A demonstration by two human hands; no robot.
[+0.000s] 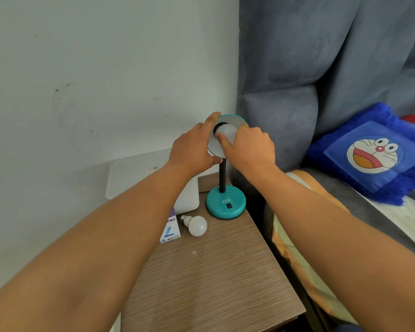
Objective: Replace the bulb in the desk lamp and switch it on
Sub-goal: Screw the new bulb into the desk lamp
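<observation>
A white plastic container (139, 176) stood against the wall at the far left of the wooden bedside table (213, 271); its contents could not be determined. In front of it lay a small bulb carton (170, 232) on its side, contents not visible, and just beside the carton a loose white bulb (195, 225) rested on the table surface, screw cap pointing toward the container. My left hand (192, 149) gripped the left rim of the lamp shade (228, 121), fingers curled over the top edge and thumb under the lower edge. Inside the shade sat a second white bulb (227, 134), seated in the socket area. My right hand (249, 147) was closed around that bulb, thumb pressed against its front. The shade rose on a black flexible neck (222, 176) from the teal lamp base (225, 202), which carried a black switch (229, 206). To the right lay a blue cartoon cushion (371, 154).
</observation>
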